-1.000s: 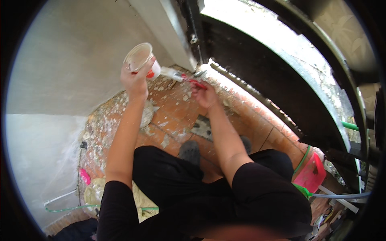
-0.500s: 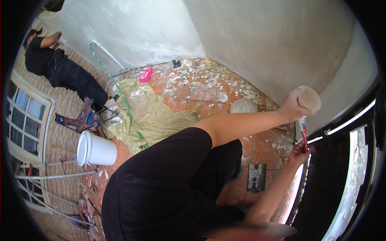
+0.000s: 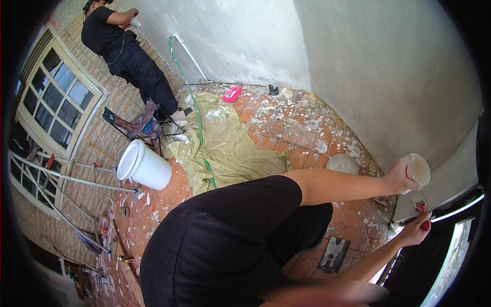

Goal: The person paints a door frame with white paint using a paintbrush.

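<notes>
My left hand point(image 3: 398, 177) is wrapped round a round pale plastic cup point(image 3: 419, 170), its mouth facing up; the contents cannot be made out clearly. Below it, my right hand point(image 3: 414, 233) grips a paintbrush point(image 3: 421, 208) by its red handle. The bristles point up toward the grey wall point(image 3: 378, 77) and sit a short way under the cup. Both arms reach out to the right, beside the wall's foot and a dark gate point(image 3: 432, 261).
A white lidded bucket point(image 3: 148, 166) stands on the splattered tile floor near a folding chair point(image 3: 135, 123). A green hose point(image 3: 197, 120) crosses a yellowish drop sheet point(image 3: 230, 148). Another person point(image 3: 125, 56) stands at the far left. A dark patterned plate point(image 3: 334, 254) lies near my knees.
My view has turned, so the surroundings sit further right. The brush in my right hand has risen toward the wall, clear of the cup. My left hand keeps hold of the cup.
</notes>
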`<act>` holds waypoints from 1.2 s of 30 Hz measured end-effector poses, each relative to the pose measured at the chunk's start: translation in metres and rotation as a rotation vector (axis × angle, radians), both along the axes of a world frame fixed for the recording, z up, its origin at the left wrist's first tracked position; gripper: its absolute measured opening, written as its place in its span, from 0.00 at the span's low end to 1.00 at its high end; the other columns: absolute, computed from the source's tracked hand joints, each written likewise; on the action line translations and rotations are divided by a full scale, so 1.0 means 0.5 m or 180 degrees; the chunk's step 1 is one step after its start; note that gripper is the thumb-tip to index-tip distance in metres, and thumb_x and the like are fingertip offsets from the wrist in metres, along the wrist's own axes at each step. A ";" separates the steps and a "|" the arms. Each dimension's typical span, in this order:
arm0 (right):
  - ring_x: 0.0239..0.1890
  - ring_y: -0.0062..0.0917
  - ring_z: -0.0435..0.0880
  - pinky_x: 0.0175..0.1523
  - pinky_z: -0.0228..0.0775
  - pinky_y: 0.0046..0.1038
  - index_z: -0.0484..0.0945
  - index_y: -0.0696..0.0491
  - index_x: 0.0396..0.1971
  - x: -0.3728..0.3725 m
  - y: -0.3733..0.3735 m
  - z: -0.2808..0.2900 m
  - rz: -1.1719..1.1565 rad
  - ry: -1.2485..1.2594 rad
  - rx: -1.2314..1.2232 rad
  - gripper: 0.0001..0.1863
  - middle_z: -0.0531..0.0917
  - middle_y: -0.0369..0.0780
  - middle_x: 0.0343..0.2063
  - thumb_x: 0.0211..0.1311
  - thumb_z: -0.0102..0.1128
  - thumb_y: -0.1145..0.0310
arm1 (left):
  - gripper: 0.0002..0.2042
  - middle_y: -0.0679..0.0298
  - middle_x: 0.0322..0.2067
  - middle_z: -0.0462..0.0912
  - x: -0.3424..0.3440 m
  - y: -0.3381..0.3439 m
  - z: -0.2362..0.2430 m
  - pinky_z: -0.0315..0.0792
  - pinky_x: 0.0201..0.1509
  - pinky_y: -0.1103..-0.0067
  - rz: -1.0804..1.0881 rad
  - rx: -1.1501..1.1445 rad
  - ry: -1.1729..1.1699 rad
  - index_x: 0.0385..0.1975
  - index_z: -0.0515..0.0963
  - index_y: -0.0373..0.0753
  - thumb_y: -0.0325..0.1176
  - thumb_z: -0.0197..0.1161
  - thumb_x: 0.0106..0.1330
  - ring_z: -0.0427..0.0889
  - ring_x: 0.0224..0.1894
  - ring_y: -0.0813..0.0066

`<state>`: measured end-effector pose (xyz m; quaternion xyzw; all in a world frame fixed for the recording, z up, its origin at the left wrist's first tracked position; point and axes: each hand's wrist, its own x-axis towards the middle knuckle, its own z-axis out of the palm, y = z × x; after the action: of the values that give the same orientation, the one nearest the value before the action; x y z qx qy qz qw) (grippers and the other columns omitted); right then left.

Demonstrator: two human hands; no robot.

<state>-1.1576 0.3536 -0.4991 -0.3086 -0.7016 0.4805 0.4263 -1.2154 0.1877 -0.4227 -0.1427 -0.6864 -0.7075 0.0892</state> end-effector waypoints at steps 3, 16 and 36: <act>0.27 0.25 0.81 0.34 0.72 0.27 0.84 0.59 0.37 0.000 0.008 -0.014 0.0032 -0.0104 0.0276 0.26 0.85 0.39 0.26 0.66 0.59 0.46 | 0.34 0.54 0.42 0.81 0.009 0.002 0.004 0.73 0.53 0.71 -0.0037 0.0020 0.0001 0.47 0.73 0.32 0.35 0.79 0.38 0.81 0.47 0.65; 0.25 0.20 0.76 0.32 0.68 0.26 0.84 0.59 0.38 -0.002 0.032 -0.021 0.0467 -0.0137 -0.0226 0.25 0.83 0.37 0.25 0.68 0.58 0.48 | 0.33 0.54 0.43 0.81 0.010 -0.002 0.005 0.73 0.53 0.72 -0.0088 0.0088 -0.0052 0.47 0.73 0.32 0.34 0.79 0.37 0.81 0.48 0.64; 0.24 0.15 0.70 0.30 0.62 0.20 0.83 0.56 0.44 -0.060 0.057 0.303 0.1747 -0.0544 0.0920 0.23 0.76 0.33 0.21 0.67 0.57 0.49 | 0.33 0.54 0.41 0.81 -0.012 -0.006 0.005 0.74 0.52 0.71 0.0312 0.0172 0.0140 0.47 0.73 0.33 0.34 0.78 0.36 0.81 0.46 0.63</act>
<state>-1.1875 0.3822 -0.3477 -0.0833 -0.8529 0.4453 0.2597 -1.2213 0.1849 -0.4204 -0.1219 -0.6711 -0.7172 0.1427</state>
